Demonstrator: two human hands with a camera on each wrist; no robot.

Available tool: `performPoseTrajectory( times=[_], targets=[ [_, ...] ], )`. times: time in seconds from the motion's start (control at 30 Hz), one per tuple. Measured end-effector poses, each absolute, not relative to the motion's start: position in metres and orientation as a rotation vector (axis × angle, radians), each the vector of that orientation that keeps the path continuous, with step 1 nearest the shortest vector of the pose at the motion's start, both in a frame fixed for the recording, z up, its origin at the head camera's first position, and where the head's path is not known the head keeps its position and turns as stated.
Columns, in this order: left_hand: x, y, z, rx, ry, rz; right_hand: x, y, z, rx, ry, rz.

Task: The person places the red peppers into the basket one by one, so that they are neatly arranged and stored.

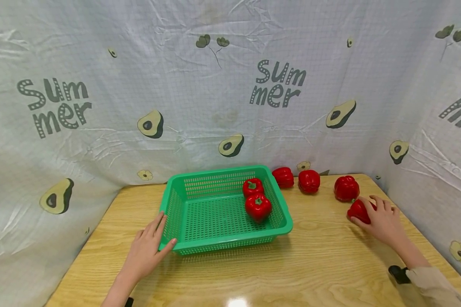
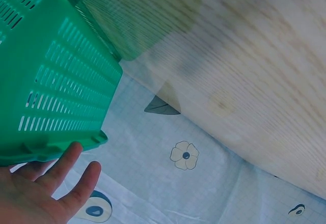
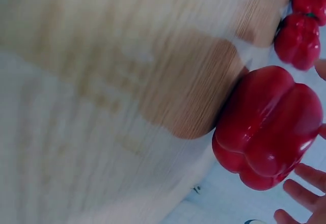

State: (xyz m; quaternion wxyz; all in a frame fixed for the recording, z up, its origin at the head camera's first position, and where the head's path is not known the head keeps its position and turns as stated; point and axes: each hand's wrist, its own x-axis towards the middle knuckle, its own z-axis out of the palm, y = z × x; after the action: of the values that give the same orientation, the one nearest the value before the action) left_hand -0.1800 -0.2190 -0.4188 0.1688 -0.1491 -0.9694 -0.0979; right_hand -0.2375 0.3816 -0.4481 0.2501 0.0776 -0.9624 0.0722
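In the head view my left hand [image 1: 146, 247] rests at the near left corner of a green plastic basket [image 1: 226, 244], its fingers and thumb spread along the rim. The left wrist view shows those fingers [image 2: 66, 165] fairly straight beside the basket wall [image 2: 66, 81]. Two red bell peppers [image 1: 258, 208] lie inside the basket at its right end. At the table's right side my right hand [image 1: 384, 219] reaches over another red bell pepper [image 1: 358, 212]. From the right wrist view, its fingers [image 3: 305, 193] are spread around the pepper [image 3: 267, 130], which sits on the table.
More red bell peppers stand along the back: one [image 1: 283, 177] beside the basket, one [image 1: 309, 181] right of it, and one [image 1: 346, 188] just behind the pepper at my right hand. A printed cloth [image 1: 199, 98] rises behind the wooden table [image 1: 311, 256] and at both sides.
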Motion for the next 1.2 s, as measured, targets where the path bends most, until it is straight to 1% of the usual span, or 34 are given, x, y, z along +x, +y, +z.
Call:
performPoseTrajectory(
  times=[0.7,1.0,1.2],
  targets=[
    [-0.178,-0.218,-0.417,-0.411,-2.770,-0.299,-0.265,0.381,-0.447,0.125,-2.786,0.067],
    [-0.181,-0.218,-0.417,-0.423,-2.768,-0.292,-0.263,0.384,-0.446,0.113,-2.750,0.044],
    [-0.181,-0.220,-0.419,-0.419,-2.773,-0.294,-0.259,0.387,-0.447,0.151,-2.712,0.001]
  ],
)
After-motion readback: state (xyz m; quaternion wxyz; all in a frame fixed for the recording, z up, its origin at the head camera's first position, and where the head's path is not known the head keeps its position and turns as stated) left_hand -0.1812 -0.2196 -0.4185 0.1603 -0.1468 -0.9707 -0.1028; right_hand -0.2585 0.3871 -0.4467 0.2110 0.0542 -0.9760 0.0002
